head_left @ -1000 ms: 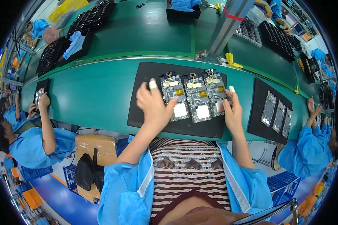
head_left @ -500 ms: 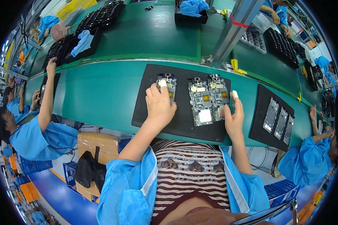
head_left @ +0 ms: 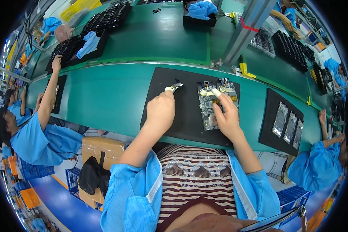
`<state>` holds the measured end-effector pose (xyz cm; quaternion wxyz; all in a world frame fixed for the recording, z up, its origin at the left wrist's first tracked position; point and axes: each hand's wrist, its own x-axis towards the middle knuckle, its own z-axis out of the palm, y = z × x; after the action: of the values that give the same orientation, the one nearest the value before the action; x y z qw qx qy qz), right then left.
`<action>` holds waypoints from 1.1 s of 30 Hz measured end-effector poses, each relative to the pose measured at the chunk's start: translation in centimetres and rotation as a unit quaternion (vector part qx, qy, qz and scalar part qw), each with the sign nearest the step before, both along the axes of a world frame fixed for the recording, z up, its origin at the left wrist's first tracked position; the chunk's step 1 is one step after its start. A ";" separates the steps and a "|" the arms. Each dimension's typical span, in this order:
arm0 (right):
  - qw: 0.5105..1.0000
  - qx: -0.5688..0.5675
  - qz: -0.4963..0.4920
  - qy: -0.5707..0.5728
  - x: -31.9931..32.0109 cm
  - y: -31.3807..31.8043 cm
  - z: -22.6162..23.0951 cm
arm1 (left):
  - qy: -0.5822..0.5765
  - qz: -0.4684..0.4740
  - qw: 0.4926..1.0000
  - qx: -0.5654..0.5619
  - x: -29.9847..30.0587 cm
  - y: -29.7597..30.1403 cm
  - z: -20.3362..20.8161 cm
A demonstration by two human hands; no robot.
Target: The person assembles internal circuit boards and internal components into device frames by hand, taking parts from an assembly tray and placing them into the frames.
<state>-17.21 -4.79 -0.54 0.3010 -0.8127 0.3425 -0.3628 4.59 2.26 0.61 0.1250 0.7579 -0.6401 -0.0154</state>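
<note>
My left hand (head_left: 161, 111) is closed on a circuit board (head_left: 176, 86), tilted up so that only its top end shows beyond the fingers. The rest of that board is hidden behind the hand. Two more circuit boards lie side by side on the black mat (head_left: 189, 112): a left one (head_left: 203, 101) and a right one (head_left: 231, 89), each with a round light part near its top. Over them reaches my right hand (head_left: 229, 118), index finger and thumb apart. Its index finger wears a white finger cot and is at the boards' upper part; whether it touches cannot be told.
To the right, a second black mat (head_left: 267, 133) carries three boards. A metal post (head_left: 236, 42) rises behind the green bench (head_left: 104, 89). Black trays (head_left: 106, 17) and a box with blue cloth (head_left: 200, 9) stand farther back. Co-workers sit at left (head_left: 42, 127) and right (head_left: 317, 166).
My left hand has lifted and tilted its board from the mat. My right hand has moved left from beside the two boards to over them.
</note>
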 end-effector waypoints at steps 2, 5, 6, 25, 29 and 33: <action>0.997 0.058 0.042 -0.003 0.4 -0.5 0.0 | 0.100 -0.025 0.993 -0.053 0.2 0.5 1.3; 0.971 0.212 0.089 -0.062 1.1 -1.4 -1.0 | 0.310 -0.083 0.947 -0.002 0.2 0.5 2.1; 0.949 0.270 0.125 -0.104 1.3 -1.9 -1.9 | 0.371 -0.079 0.925 0.021 0.2 0.8 1.5; 0.781 0.568 0.197 -0.169 1.5 -1.1 0.9 | 0.635 -0.062 0.770 0.027 -1.1 3.1 -0.4; 0.761 0.592 0.202 -0.172 1.0 -1.5 1.4 | 0.605 -0.046 0.794 0.037 -0.7 3.2 -0.8; 0.780 0.579 0.176 -0.157 1.0 -1.5 1.2 | 0.580 -0.051 0.813 0.017 -0.7 3.3 -1.1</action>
<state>-16.17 -6.32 0.66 0.8232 -0.4629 0.2873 -0.1597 3.86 5.52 -0.53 0.4592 0.5770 -0.4859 -0.4692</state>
